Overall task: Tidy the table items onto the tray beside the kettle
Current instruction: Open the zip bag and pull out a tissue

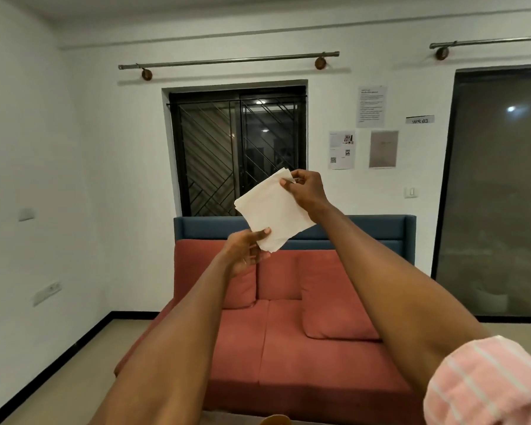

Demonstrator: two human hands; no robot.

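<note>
White folded napkin stack (273,210) – thin, square, tilted – is held up in mid-air w/ sofa (288,332) behind. Top corner is pinched by right hand (307,188); bottom corner is gripped by left hand (246,250), thumb on top.

Held up at mid-frame, in front of the sofa (288,332) and window (237,148): a folded stack of napkins (273,210), tilted. Left hand (246,250) at the stack's lower corner, right hand (307,188) at its upper corner, both touching it. Behind, against the far wall, the sofa, with cushions (334,299) along its backrest. Above the sofa, the window; above that, a curtain rod (227,60). Right of the window, papers (371,107) on the wall, then a glass door (497,194) at the right edge. Floor (74,378) left of the sofa.
</note>
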